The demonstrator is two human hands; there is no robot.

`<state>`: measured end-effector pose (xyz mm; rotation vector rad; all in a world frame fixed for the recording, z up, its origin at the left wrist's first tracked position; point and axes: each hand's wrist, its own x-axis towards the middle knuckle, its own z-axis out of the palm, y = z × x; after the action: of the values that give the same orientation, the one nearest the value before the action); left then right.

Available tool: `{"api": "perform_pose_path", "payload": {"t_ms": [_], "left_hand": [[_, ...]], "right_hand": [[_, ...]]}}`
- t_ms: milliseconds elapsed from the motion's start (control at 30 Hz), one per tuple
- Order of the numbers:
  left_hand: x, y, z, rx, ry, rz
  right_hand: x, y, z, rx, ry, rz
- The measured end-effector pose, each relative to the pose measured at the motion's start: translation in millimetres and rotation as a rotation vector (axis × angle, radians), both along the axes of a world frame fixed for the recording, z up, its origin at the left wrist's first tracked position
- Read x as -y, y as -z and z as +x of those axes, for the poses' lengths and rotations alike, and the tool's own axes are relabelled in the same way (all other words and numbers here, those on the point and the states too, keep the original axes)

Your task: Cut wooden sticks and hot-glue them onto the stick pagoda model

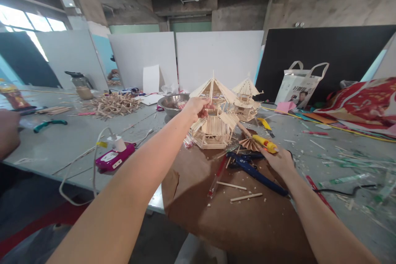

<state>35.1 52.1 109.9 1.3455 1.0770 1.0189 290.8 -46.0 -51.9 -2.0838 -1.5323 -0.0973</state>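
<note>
A pavilion-like model (213, 130) of thin pale wooden sticks stands at the middle of the table, with a pointed roof above a lower tier. My left hand (199, 108) reaches to its upper part, fingers curled against the sticks just under the roof. To the right of the model, my right hand (280, 160) is closed round a yellow tool (265, 143), which points toward the model. Beneath that hand lie blue-handled pliers (255, 173) and a folded brown paper fan (248, 144). Another stick model (246, 101) stands behind on the right.
Brown paper (198, 210) with loose sticks covers the near table. Left are a stick pile (114, 105), metal bowl (171, 105), magenta power strip (113, 159) with cable, and another person's hand (8, 132). Right lie a yellow cutter (264, 123), plastic wrappers and a white bag (298, 86).
</note>
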Motion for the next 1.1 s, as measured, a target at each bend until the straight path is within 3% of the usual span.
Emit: {"api": "perform_pose_path", "payload": {"t_ms": [1100], "left_hand": [[0.7, -0.6, 2.0, 0.003, -0.053, 0.023]], "right_hand": [[0.8, -2.8, -3.3, -0.009, 0.016, -0.029]]}}
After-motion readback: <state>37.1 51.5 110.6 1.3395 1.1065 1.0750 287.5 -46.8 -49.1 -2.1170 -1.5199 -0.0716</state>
